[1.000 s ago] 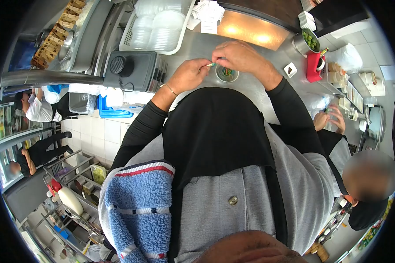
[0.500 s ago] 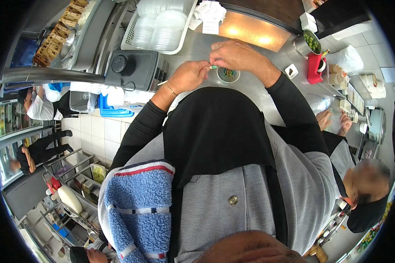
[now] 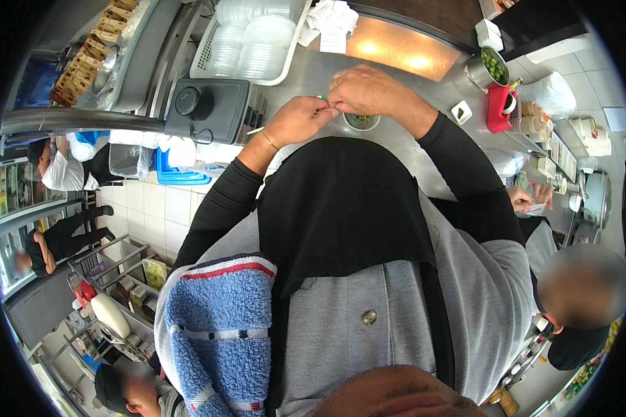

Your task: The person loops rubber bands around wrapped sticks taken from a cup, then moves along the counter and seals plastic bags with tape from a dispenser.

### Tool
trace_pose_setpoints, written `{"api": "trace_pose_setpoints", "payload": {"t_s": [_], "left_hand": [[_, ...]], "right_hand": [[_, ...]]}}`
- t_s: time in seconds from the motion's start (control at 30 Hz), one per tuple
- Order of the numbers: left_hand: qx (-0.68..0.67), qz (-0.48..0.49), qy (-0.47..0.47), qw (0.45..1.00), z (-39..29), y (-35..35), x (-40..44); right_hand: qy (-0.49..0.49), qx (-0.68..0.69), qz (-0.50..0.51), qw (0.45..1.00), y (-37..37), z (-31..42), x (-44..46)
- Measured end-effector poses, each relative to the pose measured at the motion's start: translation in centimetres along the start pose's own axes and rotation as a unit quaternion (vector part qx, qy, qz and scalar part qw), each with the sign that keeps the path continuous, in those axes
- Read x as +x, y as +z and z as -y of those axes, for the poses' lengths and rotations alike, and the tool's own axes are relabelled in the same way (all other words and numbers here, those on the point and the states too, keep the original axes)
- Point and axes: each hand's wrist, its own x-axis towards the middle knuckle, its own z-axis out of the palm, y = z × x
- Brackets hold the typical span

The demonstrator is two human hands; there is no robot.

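My left hand [image 3: 299, 119] and my right hand [image 3: 362, 90] meet over the steel counter, fingertips pinched together. A tiny bit of green [image 3: 323, 97] shows between them; the rest of what they hold is hidden by the fingers. Right below my right hand stands a small round white tub [image 3: 362, 124] with thin coloured strands inside, which look like rubber bands. Part of its rim is covered by that hand. A thin pale stick end [image 3: 256, 131] shows beside my left wrist; I cannot tell whether the hand holds it.
A grey boxy machine [image 3: 212, 111] stands left of my left hand. Behind it, a white basket [image 3: 286, 75] holds stacked clear plastic lids. Toward the right are a small white dish [image 3: 460, 112], a red holder [image 3: 497, 111] and a pot of limes [image 3: 478, 73]. A co-worker [image 3: 584, 292] works at my right.
Both hands have shifted slightly left, still pinched together. The green bit now shows higher, between the fingers. The co-worker's head and hands at the right have moved, and another person appears at lower left.
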Motion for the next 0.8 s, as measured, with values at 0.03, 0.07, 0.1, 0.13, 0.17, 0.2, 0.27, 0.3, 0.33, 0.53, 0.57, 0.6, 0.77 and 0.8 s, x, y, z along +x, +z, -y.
{"api": "trace_pose_setpoints", "payload": {"t_s": [0.03, 0.07, 0.1, 0.13, 0.17, 0.2, 0.27, 0.3, 0.33, 0.53, 0.57, 0.6, 0.77, 0.8], "left_hand": [[0.009, -0.008, 0.002, 1.0, 0.0, 0.1, 0.0], [0.018, -0.016, 0.004, 1.0, 0.1, 0.2, -0.1], [0.028, -0.023, 0.006, 0.999, 0.1, 0.2, -0.1], [0.028, -0.028, 0.012, 0.999, 0.3, 0.3, -0.1], [0.028, -0.033, 0.017, 0.999, 0.4, 0.3, -0.1], [0.029, -0.037, 0.023, 0.999, 0.5, 0.4, -0.1], [0.041, -0.04, 0.021, 0.998, 0.4, 0.5, -0.2], [0.047, -0.041, 0.02, 0.998, 0.4, 0.5, -0.3], [0.049, -0.05, 0.032, 0.997, 0.4, 0.5, -0.3], [0.071, -0.089, 0.085, 0.99, -1.7, -0.4, -0.3], [0.065, -0.101, 0.088, 0.989, -2.0, -0.6, -0.2], [0.059, -0.112, 0.09, 0.988, -2.3, -0.8, -0.1], [0.123, -0.193, 0.12, 0.966, -2.7, -2.5, 0.8], [0.135, -0.211, 0.126, 0.96, -2.3, -2.7, 1.2]], "right_hand": [[0.003, -0.002, 0.002, 1.0, 0.2, 0.0, 0.1], [-0.001, -0.002, -0.002, 1.0, 0.3, 0.0, 0.1], [-0.004, -0.001, -0.007, 1.0, 0.4, -0.1, 0.1], [-0.008, -0.001, -0.011, 1.0, 0.4, -0.1, 0.0], [-0.009, 0.003, -0.012, 1.0, 0.4, 0.0, 0.0], [-0.01, 0.006, -0.013, 1.0, 0.3, 0.0, 0.0], [-0.011, 0.029, -0.022, 0.999, 0.3, -0.1, -0.1], [-0.01, 0.049, -0.029, 0.998, 0.3, -0.3, -0.2], [-0.01, 0.069, -0.037, 0.997, 0.3, -0.6, -0.4], [0.1, 0.369, -0.124, 0.916, 3.3, -4.2, -0.7], [0.109, 0.436, -0.15, 0.881, 4.8, -4.7, -0.7], [0.115, 0.5, -0.174, 0.841, 6.8, -5.2, -0.7], [0.171, 0.609, -0.256, 0.731, 11.0, -2.1, -1.2], [0.171, 0.553, -0.244, 0.778, 10.7, -1.0, -1.6]]}}
